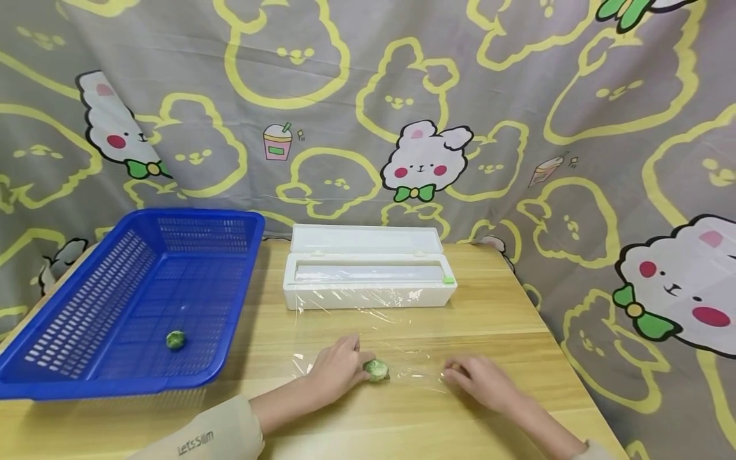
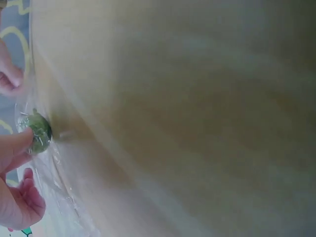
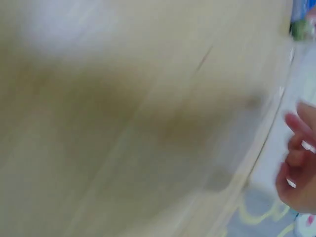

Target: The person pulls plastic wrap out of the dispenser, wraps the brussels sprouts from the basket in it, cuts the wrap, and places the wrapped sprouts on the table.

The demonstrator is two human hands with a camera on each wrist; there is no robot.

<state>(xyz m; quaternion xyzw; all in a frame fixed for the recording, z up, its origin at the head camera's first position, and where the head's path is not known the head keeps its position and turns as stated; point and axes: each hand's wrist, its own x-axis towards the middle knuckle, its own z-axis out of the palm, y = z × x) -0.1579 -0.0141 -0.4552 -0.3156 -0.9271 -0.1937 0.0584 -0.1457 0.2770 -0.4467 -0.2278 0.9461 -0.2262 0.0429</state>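
Note:
A small green Brussels sprout [image 1: 376,370] lies at the front middle of the wooden table, with clear cling film [image 2: 54,168] around it. My left hand [image 1: 339,369] pinches it between thumb and fingertips; the other fingers curl loosely beside the film in the left wrist view. To the right, my right hand [image 1: 480,382] has bent fingers and seems to pinch the film's edge, though motion blurs it in the right wrist view. Behind both hands, a white film dispenser box [image 1: 368,297] stands with its lid up and film stretching forward from its roll.
A blue plastic basket [image 1: 238,319] at the left holds another green sprout [image 1: 176,340]. The wooden table [image 1: 494,306] ends at a grey curtain [image 1: 345,128] with cartoon prints, behind and along the right.

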